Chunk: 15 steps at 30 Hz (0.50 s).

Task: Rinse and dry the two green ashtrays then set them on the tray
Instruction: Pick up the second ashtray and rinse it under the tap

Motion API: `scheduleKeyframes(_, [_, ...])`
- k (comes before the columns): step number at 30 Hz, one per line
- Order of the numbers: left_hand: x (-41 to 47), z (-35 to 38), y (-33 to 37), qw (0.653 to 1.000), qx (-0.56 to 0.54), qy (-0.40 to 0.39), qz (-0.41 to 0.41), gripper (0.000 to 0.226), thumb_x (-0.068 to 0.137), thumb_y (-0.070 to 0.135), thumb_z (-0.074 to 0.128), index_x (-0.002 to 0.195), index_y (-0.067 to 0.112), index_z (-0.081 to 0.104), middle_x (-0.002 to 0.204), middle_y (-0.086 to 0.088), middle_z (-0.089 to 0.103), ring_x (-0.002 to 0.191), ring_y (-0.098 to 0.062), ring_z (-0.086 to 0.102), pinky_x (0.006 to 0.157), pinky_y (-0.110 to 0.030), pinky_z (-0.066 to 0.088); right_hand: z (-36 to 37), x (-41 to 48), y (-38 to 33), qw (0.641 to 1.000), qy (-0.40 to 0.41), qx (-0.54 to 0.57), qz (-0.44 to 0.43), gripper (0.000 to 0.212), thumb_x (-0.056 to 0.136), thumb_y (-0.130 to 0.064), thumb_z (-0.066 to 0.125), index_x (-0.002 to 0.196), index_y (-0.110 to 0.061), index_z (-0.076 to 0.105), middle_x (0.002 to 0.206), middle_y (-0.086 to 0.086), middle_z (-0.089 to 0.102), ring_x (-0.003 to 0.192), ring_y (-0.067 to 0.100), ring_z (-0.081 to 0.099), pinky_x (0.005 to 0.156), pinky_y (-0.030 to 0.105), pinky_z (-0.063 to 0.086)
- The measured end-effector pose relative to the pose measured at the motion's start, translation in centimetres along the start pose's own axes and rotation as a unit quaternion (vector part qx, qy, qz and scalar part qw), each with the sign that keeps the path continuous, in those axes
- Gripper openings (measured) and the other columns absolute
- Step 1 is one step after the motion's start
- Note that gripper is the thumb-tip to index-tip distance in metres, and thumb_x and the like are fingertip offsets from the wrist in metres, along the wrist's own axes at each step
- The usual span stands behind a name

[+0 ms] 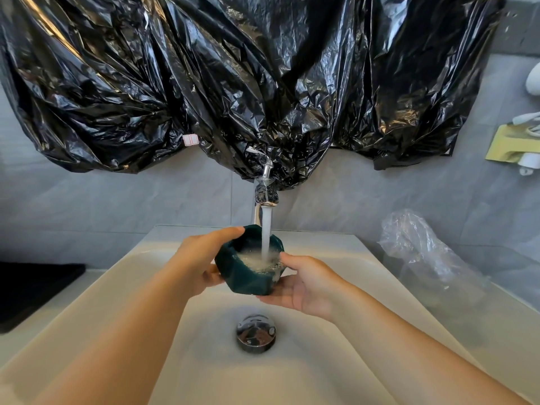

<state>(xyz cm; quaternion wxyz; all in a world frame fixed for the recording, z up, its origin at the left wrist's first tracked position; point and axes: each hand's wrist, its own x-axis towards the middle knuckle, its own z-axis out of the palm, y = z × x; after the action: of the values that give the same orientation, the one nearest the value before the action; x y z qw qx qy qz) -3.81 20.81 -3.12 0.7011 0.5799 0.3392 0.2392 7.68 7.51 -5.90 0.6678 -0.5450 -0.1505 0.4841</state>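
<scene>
Left hand [201, 260] and right hand [304, 283] cup the green ashtray [248, 276], fingers curled round it; wet, probably slippery and breakable, best held by its faceted sides.

**Grey tile, black plastic, cream basin**

Crinkled black plastic sheeting [233, 83] hung across the upper wall, its folds catching bright glints. Below it ran a grey tiled wall [87, 200]. A chrome tap [257, 213] stood at the rear edge of a cream basin [292, 384], and a chrome drain plug [256, 333] sat mid-bowl. On the countertop [496, 331] by the basin's right edge lay a crumpled clear plastic bag [423, 249]. By the left edge lay a flat black object [35, 290]. A yellow-green holder [510, 143] carrying white items was mounted at the wall's right edge.
</scene>
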Motion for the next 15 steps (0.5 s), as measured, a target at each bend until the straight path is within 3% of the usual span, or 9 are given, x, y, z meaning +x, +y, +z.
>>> scheduleKeyframes(4, [-0.4, 0.0, 0.0, 0.999, 0.002, -0.041, -0.022, 0.031, 0.081, 0.024, 0.076, 0.103, 0.008, 0.061, 0.102, -0.017, 0.069, 0.092, -0.034, 0.069, 0.076, -0.044, 0.059, -0.1, 0.1, -0.2, 0.999, 0.01, -0.006, -0.034, 0.033, 0.103, -0.025, 0.042, 0.129, -0.006, 0.048, 0.124, 0.03, 0.059, 0.102, 0.038, 0.066, 0.082, 0.045, 0.057])
scheduleKeyframes(9, [-0.6, 0.2, 0.5, 0.997, -0.027, -0.033, 0.067, 0.029, 0.08, 0.015, 0.076, 0.102, 0.001, 0.066, 0.093, -0.015, 0.073, 0.085, -0.027, 0.071, 0.068, -0.034, 0.059, -0.7, -0.4, -1.4, 0.993, 0.004, -0.111, -0.041, 0.036, 0.102, -0.037, 0.039, 0.125, -0.015, 0.057, 0.113, 0.015, 0.064, 0.099, 0.027, 0.061, 0.098, 0.047, 0.045])
scheduleKeyframes(11, [-0.5, 0.2, 0.3, 0.989, 0.035, -0.006, 0.141, 0.03, 0.076, 0.016, 0.08, 0.102, 0.006, 0.07, 0.091, -0.01, 0.074, 0.083, -0.024, 0.071, 0.069, -0.031, 0.058, -1.0, -0.3, -1.6, 0.98, 0.034, -0.189, -0.058, 0.037, 0.101, -0.043, 0.038, 0.125, -0.021, 0.057, 0.121, 0.01, 0.062, 0.109, 0.026, 0.057, 0.104, 0.045, 0.039])
scheduleKeyframes(15, [-0.6, 0.1, -0.1, 0.939, 0.21, 0.082, 0.259, 0.028, 0.069, 0.024, 0.085, 0.091, 0.029, 0.068, 0.087, 0.01, 0.071, 0.082, -0.011, 0.066, 0.068, -0.024, 0.053, -1.1, -0.7, -1.6, 0.94, 0.1, -0.301, -0.127, 0.041, 0.101, -0.044, 0.04, 0.138, -0.027, 0.042, 0.14, -0.002, 0.046, 0.127, 0.019, 0.044, 0.109, 0.042, 0.038])
